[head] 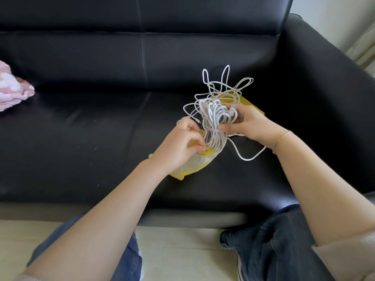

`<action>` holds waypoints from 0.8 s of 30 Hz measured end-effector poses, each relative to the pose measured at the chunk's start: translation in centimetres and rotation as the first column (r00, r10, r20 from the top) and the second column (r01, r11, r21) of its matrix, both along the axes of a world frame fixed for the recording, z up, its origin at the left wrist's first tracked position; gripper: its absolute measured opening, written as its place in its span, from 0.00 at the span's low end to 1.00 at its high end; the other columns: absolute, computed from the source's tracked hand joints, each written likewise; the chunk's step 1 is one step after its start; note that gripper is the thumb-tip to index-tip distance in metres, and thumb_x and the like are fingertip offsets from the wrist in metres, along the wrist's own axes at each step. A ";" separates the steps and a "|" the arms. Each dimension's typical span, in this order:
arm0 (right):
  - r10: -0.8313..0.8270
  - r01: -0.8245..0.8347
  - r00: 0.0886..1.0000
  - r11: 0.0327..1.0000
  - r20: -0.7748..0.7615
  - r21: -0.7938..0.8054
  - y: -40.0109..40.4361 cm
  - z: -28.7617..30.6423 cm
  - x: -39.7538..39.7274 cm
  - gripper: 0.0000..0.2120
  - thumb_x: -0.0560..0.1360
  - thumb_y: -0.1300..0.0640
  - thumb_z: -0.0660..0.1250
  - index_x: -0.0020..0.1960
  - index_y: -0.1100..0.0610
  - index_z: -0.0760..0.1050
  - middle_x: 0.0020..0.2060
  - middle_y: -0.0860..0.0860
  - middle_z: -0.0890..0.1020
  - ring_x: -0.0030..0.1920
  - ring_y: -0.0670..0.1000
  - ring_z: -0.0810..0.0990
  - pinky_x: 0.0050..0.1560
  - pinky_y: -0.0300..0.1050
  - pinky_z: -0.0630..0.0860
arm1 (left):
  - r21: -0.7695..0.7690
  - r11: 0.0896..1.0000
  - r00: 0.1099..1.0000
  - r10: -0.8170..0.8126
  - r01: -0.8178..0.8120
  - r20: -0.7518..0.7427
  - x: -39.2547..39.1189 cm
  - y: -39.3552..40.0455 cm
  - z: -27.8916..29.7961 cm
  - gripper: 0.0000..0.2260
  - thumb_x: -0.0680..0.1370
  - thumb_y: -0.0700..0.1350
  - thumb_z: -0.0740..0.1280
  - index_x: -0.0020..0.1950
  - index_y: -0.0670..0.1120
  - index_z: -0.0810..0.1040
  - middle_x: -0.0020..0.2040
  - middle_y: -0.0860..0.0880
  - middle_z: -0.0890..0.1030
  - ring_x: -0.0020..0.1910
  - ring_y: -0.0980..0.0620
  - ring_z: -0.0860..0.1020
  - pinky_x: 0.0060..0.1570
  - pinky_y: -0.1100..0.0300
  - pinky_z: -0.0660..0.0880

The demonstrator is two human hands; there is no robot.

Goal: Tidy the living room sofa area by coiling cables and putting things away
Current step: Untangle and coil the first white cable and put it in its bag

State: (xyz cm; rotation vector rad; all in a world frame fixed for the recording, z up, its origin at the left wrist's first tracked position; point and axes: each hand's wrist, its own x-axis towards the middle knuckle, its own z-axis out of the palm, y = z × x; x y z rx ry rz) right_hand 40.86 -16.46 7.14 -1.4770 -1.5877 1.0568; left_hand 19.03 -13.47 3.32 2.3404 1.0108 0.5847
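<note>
Sofa (101, 128); both hands (246, 123) clutch cables (215, 122).

you're in a home living room. a black leather sofa (101, 118) with stitched cushions and a broad armrest (324, 74) fills most of what you see, standing on pale floor tiles (182, 254). a pink and white fluffy blanket (12, 88) lies bunched on the seat at the far left. behind the armrest there is a plain white wall (334, 17), with a strip of light curtain (365, 47) at the right edge. household clutter sits on the seat: white charging cables (217, 118) and a yellow plastic bag (194, 163).
</note>
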 end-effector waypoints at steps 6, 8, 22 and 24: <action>-0.037 -0.022 0.944 0.984 -0.328 -0.174 1.0 -3.0 -0.8 0.14 0.76 0.65 0.68 0.61 0.63 0.75 0.55 0.58 0.83 0.56 0.55 0.83 0.57 0.49 0.80 | -0.040 0.999 0.992 -0.013 0.019 0.127 -0.2 -0.1 -1.2 0.01 0.74 0.43 0.74 0.43 0.49 0.84 0.54 0.55 0.68 0.53 0.61 0.74 0.57 0.75 0.64; -0.086 -0.034 0.893 0.966 -0.441 -0.258 1.2 -3.9 -1.1 0.15 0.77 0.65 0.66 0.64 0.65 0.74 0.56 0.57 0.83 0.57 0.54 0.82 0.56 0.45 0.80 | -0.043 0.999 0.984 0.010 -0.002 0.177 -0.3 0.0 -1.8 0.02 0.75 0.42 0.73 0.43 0.48 0.83 0.55 0.54 0.69 0.53 0.62 0.74 0.57 0.76 0.63; -0.243 0.021 0.728 0.943 -0.641 -0.333 2.0 -5.5 -0.9 0.25 0.76 0.66 0.68 0.71 0.59 0.67 0.62 0.57 0.80 0.59 0.54 0.81 0.52 0.44 0.80 | -0.543 0.812 0.966 0.258 -0.213 0.008 -0.4 1.2 -1.9 0.25 0.76 0.68 0.60 0.62 0.49 0.73 0.55 0.55 0.78 0.55 0.56 0.76 0.48 0.61 0.70; -0.207 -0.014 0.741 0.947 -0.639 -0.322 2.0 -5.5 -0.7 0.26 0.76 0.66 0.67 0.72 0.58 0.66 0.63 0.57 0.79 0.60 0.55 0.81 0.54 0.45 0.80 | -0.602 0.780 0.965 0.255 -0.171 0.056 -0.4 1.3 -1.7 0.24 0.76 0.68 0.60 0.58 0.51 0.79 0.53 0.54 0.82 0.55 0.56 0.78 0.49 0.63 0.70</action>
